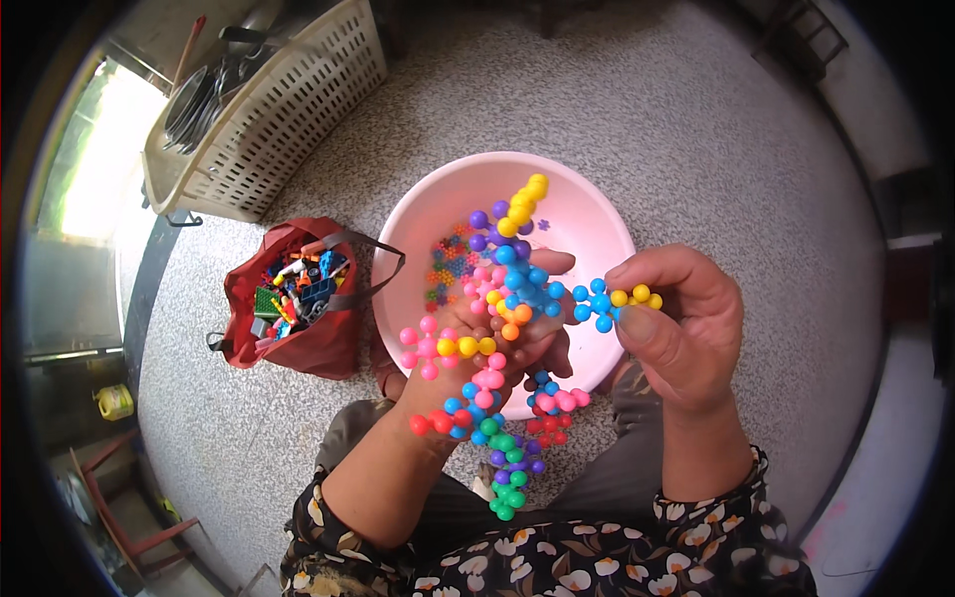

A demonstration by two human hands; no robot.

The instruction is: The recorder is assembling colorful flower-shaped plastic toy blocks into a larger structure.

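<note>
My left hand [537,346], over a pink basin [587,204], holds a branching chain of ball-ended plastic connector pieces [527,284]. Yellow and purple pieces stick up at its top. Blue, pink, orange and brown ones lie around the fingers, and red, blue, green and purple ones hang past my wrist. Part of that hand is hidden behind the chain. Just to the right, my right hand [686,318] pinches a small joined blue and yellow connector piece [607,301] between thumb and forefinger. Its blue balls are close to the chain; whether they touch, I cannot tell.
Small loose connector pieces [453,264] lie in the left of the basin. Beside it stands a red bag [328,338] full of mixed toy bricks. A cream perforated basket [284,129] holding metal utensils is at the upper left. A wooden stool [104,507] stands lower left.
</note>
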